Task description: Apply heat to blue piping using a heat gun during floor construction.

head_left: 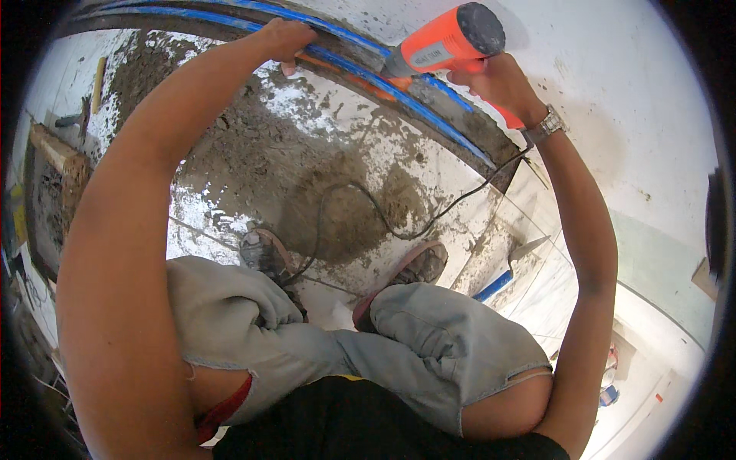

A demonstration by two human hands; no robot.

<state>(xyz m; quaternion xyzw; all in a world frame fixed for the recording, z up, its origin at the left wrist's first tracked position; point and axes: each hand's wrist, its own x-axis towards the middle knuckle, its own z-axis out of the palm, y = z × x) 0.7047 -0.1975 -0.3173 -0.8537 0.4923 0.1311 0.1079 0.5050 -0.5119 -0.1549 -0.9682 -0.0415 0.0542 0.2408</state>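
Note:
My right hand (504, 84) is closed round the handle of an orange heat gun (445, 38) with a black rear end. Its nozzle points down at the blue pipes (437, 121) that run along a trench at the foot of the wall. Farther left, my left hand (285, 40) is closed on one of these pipes, with the fingertips partly hidden under it. An orange pipe (360, 84) lies beside the blue ones, close to the nozzle. The heat gun's black cord (376, 203) loops across the floor toward my feet.
Wet mortar (253, 153) is smeared over the white floor tiles. A trowel with a blue handle (494, 285) lies right of my right foot. At the far left are a wooden block (57, 149) and a mortar-stained tray (46, 207). A white wall (613, 77) rises on the right.

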